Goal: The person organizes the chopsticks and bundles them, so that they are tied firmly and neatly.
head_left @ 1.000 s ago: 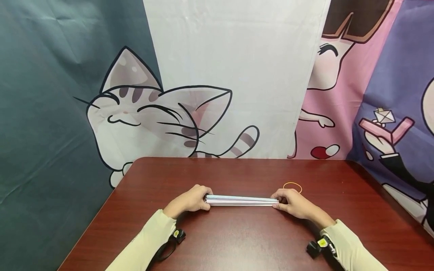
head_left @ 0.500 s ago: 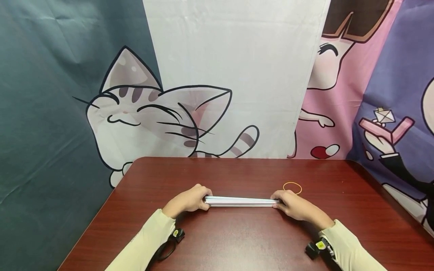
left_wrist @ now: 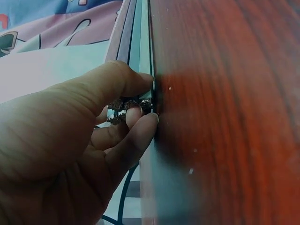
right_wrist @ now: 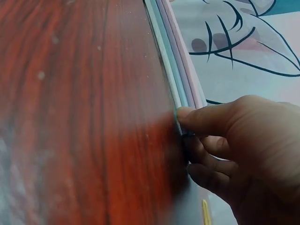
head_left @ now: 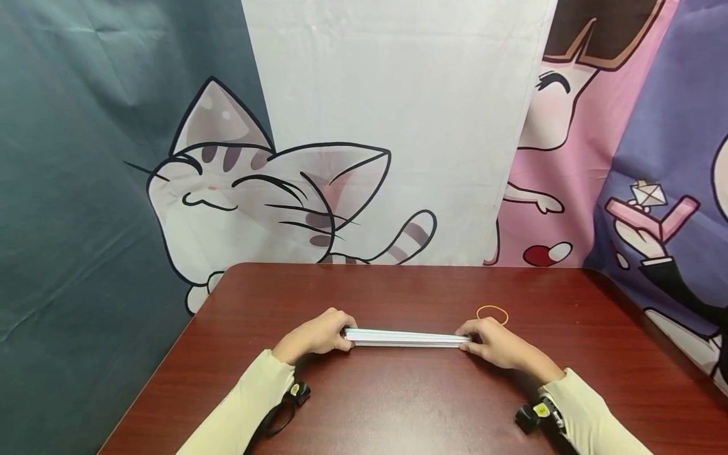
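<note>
the table (head_left: 398, 404), dark red wood grain, is seen in front of a hanging cloth backdrop (head_left: 392, 126) printed with a cartoon cat and other figures. a bundle of straws (head_left: 406, 337), pale blue, white and pink, lies flat on the table near its middle, running from left to right, parallel to the near edge. its left end is gripped by the left hand (head_left: 315, 337), whose fingers (left_wrist: 133, 136) are curled round the straw tips with the thumb pressed on top. its right end is gripped in the same way by the right hand (head_left: 495, 344), fingers (right_wrist: 206, 145) folded round the tips. a small yellow rubber band (head_left: 491, 313) lies on the table just beyond the right hand, towards the far edge, apart from the straws.

the step in hand is judged to be the squaring of the bundle: the straws are being pressed together from both ends so that they lie even. for the next move, one hand would have to be freed while the bundle is kept tight by the other, and the rubber band, being thin and flat on the wood, would need a careful pinch.
</note>
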